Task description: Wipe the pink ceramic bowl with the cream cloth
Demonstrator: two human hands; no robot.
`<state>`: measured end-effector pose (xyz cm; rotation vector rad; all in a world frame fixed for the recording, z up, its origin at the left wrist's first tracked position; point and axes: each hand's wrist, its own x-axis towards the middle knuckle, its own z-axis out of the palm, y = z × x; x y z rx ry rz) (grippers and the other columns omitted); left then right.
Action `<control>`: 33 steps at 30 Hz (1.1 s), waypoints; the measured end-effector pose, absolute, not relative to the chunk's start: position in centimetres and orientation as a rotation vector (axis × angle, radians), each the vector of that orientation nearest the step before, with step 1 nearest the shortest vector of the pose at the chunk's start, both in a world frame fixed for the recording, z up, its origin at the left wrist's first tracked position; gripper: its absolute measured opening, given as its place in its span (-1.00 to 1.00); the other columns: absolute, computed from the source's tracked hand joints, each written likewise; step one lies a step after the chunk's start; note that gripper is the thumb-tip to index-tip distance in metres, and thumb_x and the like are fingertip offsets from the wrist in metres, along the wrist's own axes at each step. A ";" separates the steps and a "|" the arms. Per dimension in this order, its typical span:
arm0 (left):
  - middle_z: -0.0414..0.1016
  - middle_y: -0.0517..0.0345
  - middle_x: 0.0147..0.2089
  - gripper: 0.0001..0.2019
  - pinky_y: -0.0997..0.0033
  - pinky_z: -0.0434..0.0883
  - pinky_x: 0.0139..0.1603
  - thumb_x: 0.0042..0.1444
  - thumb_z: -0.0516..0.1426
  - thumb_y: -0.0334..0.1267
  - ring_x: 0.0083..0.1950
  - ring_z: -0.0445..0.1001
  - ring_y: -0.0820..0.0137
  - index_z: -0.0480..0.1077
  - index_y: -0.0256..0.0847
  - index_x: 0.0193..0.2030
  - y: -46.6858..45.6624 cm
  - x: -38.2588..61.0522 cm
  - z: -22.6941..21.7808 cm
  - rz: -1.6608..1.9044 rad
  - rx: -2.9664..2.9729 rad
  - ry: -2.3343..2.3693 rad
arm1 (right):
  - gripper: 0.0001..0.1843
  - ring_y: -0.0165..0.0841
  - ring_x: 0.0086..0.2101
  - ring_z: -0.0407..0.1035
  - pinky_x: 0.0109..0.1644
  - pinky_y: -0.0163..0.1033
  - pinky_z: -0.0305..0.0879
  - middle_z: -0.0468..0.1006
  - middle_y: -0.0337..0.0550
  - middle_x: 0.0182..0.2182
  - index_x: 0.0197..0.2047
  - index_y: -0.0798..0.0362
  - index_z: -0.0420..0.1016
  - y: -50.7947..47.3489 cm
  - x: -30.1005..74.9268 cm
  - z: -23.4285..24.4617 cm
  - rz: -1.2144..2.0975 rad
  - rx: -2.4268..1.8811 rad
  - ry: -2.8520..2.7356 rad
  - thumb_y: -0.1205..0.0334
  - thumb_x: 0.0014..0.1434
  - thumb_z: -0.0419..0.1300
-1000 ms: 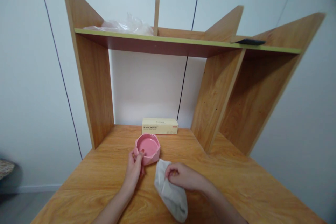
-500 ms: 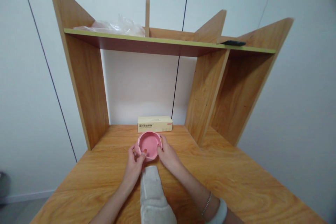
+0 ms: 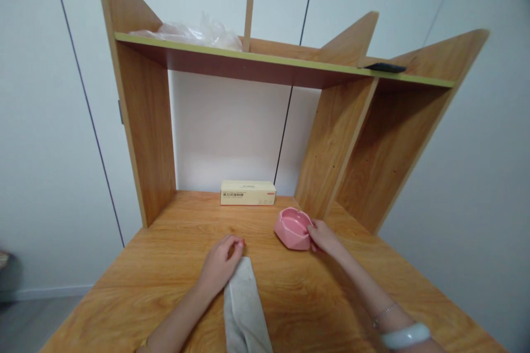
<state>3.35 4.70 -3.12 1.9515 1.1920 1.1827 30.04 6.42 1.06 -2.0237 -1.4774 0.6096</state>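
head cam | right arm's stretched out, right hand point(image 3: 325, 238) pinching the pink bowl point(image 3: 292, 238) by its rim, right of the grey cloth point(image 3: 245, 306) | left hand point(image 3: 219, 266) loosely curled beside the cloth, tbh can't tell if it's gripping

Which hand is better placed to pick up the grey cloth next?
Probably the left hand: it is right by the far end of the cloth, though whether it touches is hard to tell. The right hand grips the bowl, off to the cloth's right.
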 end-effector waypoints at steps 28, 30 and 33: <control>0.39 0.15 -0.36 -0.89 0.39 0.22 -0.23 -0.12 0.01 -0.40 -0.25 0.34 0.34 0.30 -0.21 -0.39 5.2 3.0 -3.9 0.721 2.251 1.410 | -0.70 -0.37 -0.38 0.21 -0.35 -0.34 0.08 0.38 -0.20 -0.43 -0.46 0.09 0.41 -6.4 20.8 -3.4 1.120 -1.769 -2.045 0.02 -0.17 0.23; 0.39 0.15 -0.36 -0.88 0.40 0.23 -0.23 -0.12 0.01 -0.42 -0.25 0.34 0.36 0.29 -0.21 -0.39 5.3 3.0 -4.2 0.796 2.221 1.388 | -0.76 -0.35 -0.34 0.20 -0.28 -0.31 0.09 0.36 -0.20 -0.42 -0.49 0.08 0.37 -6.3 20.5 -4.0 1.111 -1.715 -2.025 0.09 -0.18 0.23; 0.38 0.17 -0.38 -0.86 0.41 0.25 -0.24 -0.10 0.00 -0.45 -0.28 0.35 0.39 0.28 -0.21 -0.36 5.7 3.0 -4.5 0.917 2.163 1.372 | -0.82 -0.38 -0.37 0.21 -0.30 -0.31 0.11 0.34 -0.25 -0.45 -0.44 0.05 0.27 -6.0 20.6 -3.9 1.198 -1.689 -1.820 0.18 -0.13 0.18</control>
